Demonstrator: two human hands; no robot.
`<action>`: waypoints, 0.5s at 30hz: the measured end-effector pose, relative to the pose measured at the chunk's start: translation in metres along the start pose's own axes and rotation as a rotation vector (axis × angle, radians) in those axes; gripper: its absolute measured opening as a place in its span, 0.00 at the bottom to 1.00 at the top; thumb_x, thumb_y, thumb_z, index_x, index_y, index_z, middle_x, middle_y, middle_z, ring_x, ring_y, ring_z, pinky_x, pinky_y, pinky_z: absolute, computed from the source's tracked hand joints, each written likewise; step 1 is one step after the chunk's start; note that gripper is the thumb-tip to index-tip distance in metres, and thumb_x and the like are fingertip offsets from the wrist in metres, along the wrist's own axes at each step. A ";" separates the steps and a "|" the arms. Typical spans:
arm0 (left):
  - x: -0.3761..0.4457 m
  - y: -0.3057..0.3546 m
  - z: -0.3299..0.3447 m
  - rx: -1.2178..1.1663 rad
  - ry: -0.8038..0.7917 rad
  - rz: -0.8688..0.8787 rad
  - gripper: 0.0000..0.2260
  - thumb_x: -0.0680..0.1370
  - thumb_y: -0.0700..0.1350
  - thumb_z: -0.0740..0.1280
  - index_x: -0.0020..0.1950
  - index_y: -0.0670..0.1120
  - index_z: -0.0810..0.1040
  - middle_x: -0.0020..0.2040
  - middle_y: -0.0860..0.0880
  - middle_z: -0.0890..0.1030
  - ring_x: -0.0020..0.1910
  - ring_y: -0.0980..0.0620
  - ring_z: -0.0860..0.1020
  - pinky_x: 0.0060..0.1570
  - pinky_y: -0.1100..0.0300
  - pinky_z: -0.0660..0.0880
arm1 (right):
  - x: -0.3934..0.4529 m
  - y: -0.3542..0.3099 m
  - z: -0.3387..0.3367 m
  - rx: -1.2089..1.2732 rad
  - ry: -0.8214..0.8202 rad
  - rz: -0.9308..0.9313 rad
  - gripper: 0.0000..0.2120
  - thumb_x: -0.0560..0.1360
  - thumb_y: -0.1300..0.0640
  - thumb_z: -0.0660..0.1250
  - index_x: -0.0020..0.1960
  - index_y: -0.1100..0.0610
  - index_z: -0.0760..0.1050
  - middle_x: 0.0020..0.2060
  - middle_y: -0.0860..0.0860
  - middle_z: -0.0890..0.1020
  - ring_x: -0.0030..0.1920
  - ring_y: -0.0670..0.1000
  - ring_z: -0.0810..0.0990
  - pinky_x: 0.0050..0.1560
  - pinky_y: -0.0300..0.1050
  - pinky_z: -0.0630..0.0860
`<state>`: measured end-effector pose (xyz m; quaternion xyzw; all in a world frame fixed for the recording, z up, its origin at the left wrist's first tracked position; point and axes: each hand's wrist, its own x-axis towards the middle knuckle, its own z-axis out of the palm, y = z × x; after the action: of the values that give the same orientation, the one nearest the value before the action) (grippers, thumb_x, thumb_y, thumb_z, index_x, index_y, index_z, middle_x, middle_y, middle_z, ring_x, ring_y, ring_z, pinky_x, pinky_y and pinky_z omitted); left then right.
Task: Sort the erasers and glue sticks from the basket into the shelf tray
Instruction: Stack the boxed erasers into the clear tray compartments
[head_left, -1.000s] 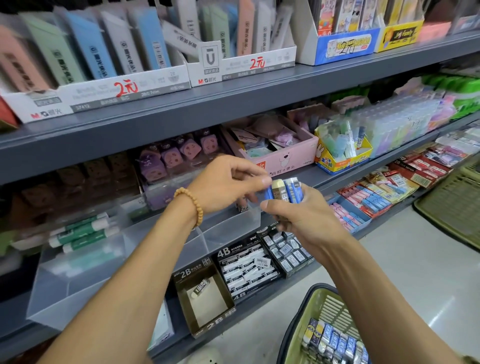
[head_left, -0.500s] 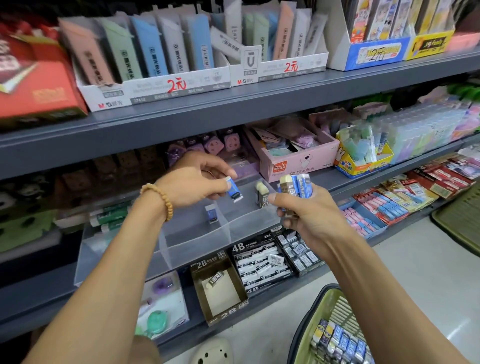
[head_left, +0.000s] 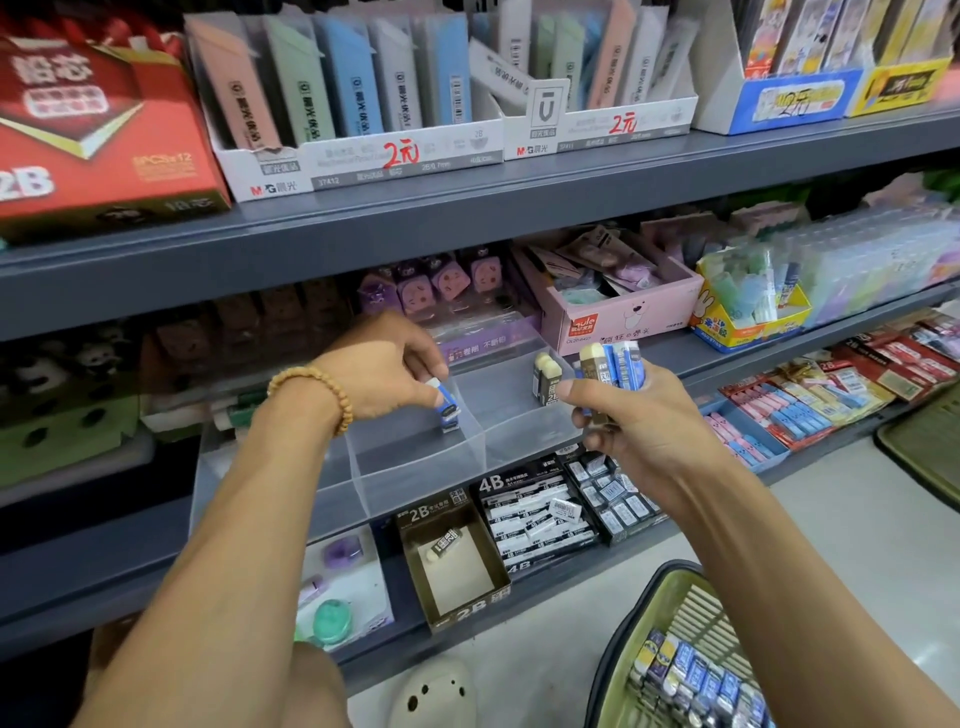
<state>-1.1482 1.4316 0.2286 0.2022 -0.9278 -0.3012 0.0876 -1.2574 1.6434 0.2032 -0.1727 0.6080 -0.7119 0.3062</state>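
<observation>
Standing a small blue-sleeved eraser (head_left: 448, 406) upright in the clear plastic shelf tray (head_left: 415, 467) is the step in hand. The left hand (head_left: 384, 371) pinches this eraser by its top, fingertips curled over it, and its lower end looks to be at or just above the floor of the tray's middle compartment; I cannot tell whether it touches. The right hand (head_left: 639, 415), well apart from the left, is clamped round a bundle of blue and dark-sleeved erasers (head_left: 613, 364) held upright in its fist. Between the two hands, just left of the right thumb, two dark-sleeved cream-tipped erasers (head_left: 546, 376) already stand in the neighbouring compartment beyond the divider.

To do this well, I would judge the eraser should go down flat on its short end against the back or side wall, so it does not tip, and the fingers should let go straight upward. Blue ones seem to belong in the compartment under the left hand, dark ones in the one nearer the right hand, so the sorting by sleeve colour should be kept.

Below the right forearm, the green plastic basket (head_left: 639, 613) holds many more sleeved erasers, so much remains. No glue sticks can be made out in it.
</observation>
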 end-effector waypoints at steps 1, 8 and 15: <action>0.002 -0.002 0.005 0.034 0.011 0.010 0.09 0.66 0.37 0.79 0.37 0.49 0.82 0.31 0.53 0.79 0.30 0.59 0.75 0.36 0.66 0.74 | 0.000 0.001 0.001 -0.004 -0.001 -0.001 0.11 0.71 0.68 0.73 0.43 0.54 0.76 0.30 0.46 0.80 0.32 0.48 0.74 0.30 0.40 0.69; 0.000 -0.014 0.021 0.293 0.061 0.111 0.06 0.69 0.47 0.77 0.43 0.52 0.83 0.37 0.59 0.79 0.37 0.60 0.77 0.44 0.65 0.74 | 0.002 0.002 0.004 -0.061 -0.018 0.012 0.09 0.72 0.66 0.74 0.46 0.55 0.78 0.37 0.52 0.80 0.33 0.49 0.75 0.29 0.40 0.71; -0.006 -0.011 0.032 0.426 0.055 0.115 0.10 0.72 0.51 0.73 0.38 0.56 0.72 0.43 0.55 0.81 0.45 0.51 0.78 0.48 0.54 0.77 | 0.005 0.007 0.009 -0.077 -0.016 0.013 0.20 0.70 0.64 0.76 0.60 0.66 0.75 0.41 0.56 0.77 0.33 0.48 0.75 0.28 0.40 0.71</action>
<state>-1.1479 1.4424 0.1961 0.1710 -0.9777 -0.0873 0.0852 -1.2540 1.6328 0.1980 -0.1863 0.6337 -0.6843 0.3090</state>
